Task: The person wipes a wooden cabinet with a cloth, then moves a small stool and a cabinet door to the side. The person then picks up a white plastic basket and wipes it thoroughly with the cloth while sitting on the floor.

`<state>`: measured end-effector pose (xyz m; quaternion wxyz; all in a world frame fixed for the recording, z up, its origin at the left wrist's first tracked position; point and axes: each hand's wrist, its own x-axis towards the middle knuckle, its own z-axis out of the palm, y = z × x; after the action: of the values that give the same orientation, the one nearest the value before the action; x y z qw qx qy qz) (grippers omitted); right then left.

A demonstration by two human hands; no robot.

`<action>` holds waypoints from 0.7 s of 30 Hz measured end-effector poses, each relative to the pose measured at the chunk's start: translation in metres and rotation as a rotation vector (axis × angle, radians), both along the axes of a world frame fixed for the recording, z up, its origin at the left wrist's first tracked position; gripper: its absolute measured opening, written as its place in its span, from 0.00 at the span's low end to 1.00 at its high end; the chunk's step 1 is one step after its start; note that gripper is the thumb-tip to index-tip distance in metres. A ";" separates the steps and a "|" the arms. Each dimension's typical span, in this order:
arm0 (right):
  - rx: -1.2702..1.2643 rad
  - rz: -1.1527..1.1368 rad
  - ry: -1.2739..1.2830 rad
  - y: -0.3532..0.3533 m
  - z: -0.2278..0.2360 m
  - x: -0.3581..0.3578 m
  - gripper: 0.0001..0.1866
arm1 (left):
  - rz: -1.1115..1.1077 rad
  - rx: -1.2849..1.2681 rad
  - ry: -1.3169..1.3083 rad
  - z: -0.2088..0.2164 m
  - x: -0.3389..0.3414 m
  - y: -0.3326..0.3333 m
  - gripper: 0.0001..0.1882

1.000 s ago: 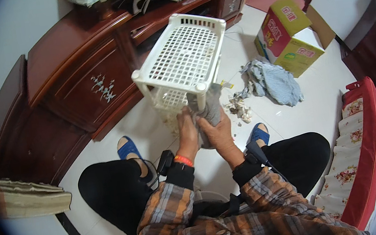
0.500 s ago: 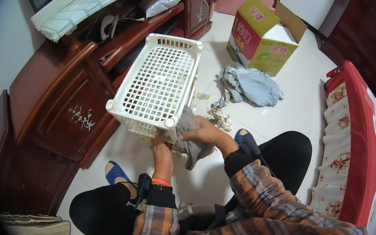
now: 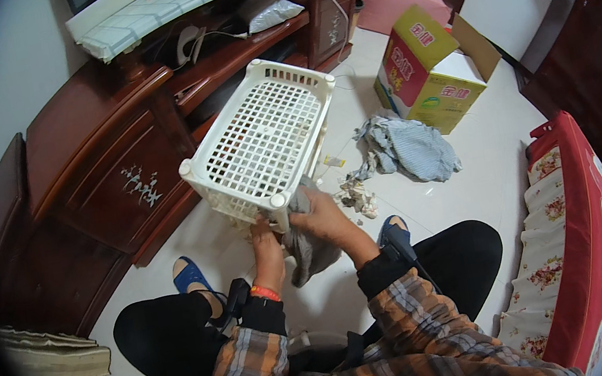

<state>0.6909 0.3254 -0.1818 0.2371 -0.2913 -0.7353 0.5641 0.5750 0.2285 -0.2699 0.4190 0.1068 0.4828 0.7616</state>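
A white plastic storage rack with a grid surface and corner feet is held up in front of me, tilted. My left hand grips its near end from below, the fingertips hidden by the rack. A grey cloth is bunched in my right hand, which presses it against the rack's near right corner. Part of the cloth hangs down under that hand. How the right fingertips sit is hidden by the cloth and rack.
Whitish scraps and a crumpled blue-grey cloth lie on the tiled floor. Beyond stands an open cardboard box. A dark red wooden cabinet lines the left; a red-trimmed floral cover is at the right.
The whole view has shifted slightly, so the surroundings sit lower and to the right. Both hands stay at the rack's near end, and the right hand with the grey cloth has moved a little along the corner.
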 end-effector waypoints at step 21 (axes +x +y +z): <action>-0.502 -0.359 0.533 -0.015 -0.020 0.003 0.26 | 0.117 0.211 -0.217 0.021 0.010 0.008 0.15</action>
<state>0.6940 0.3099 -0.2013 0.4355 -0.3075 -0.4251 0.7315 0.5847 0.2361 -0.2486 0.4101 0.0389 0.3573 0.8382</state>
